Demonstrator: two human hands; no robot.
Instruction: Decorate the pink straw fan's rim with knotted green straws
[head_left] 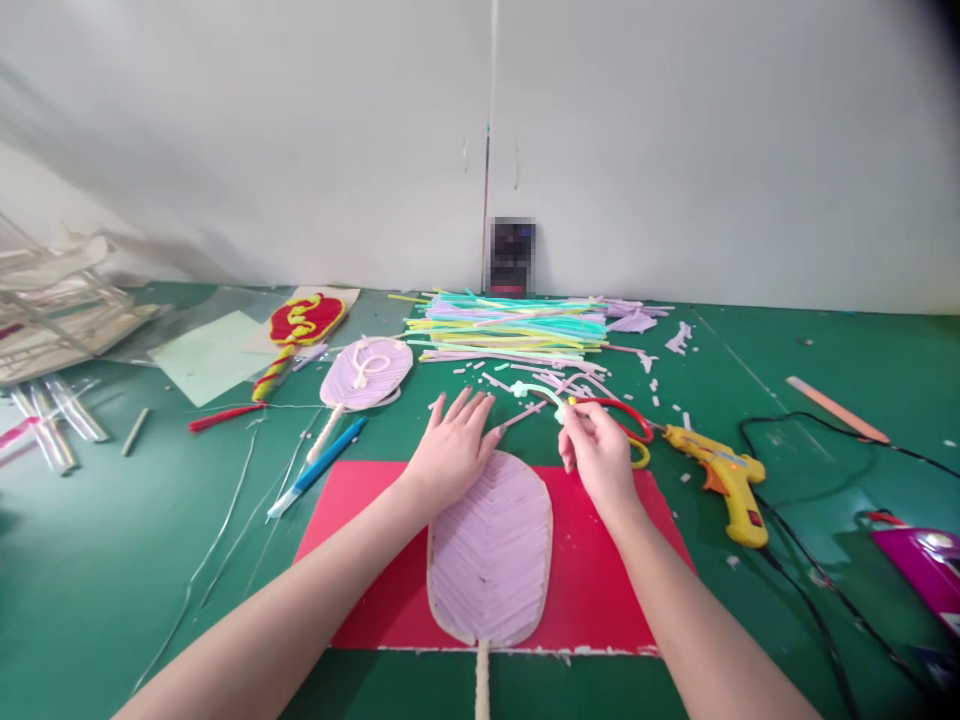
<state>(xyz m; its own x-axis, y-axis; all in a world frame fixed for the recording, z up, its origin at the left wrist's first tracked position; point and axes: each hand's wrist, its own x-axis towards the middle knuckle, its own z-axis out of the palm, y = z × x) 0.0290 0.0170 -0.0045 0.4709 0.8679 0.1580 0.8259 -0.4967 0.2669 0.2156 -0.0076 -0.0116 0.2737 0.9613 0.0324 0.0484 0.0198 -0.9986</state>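
Observation:
A lilac paddle-shaped fan [489,560] with a cream rim and pale handle lies on a red board [600,590], its handle pointing towards me. My left hand [456,450] rests palm down over the fan's upper left edge, fingers spread. Between the fingertips of my right hand [598,455] is a curved pale green pipe cleaner [536,388] with small looped ends, held above the board's far edge. Just beyond that hand lie red-and-yellow-handled scissors [626,412], partly hidden by it.
Pastel pipe cleaners [517,328] are heaped at the back, with scraps around them. A yellow glue gun [724,480] with a black cord lies right. On the left are another lilac fan [369,372], a red-and-yellow fan [304,322] and a blue pen [319,468].

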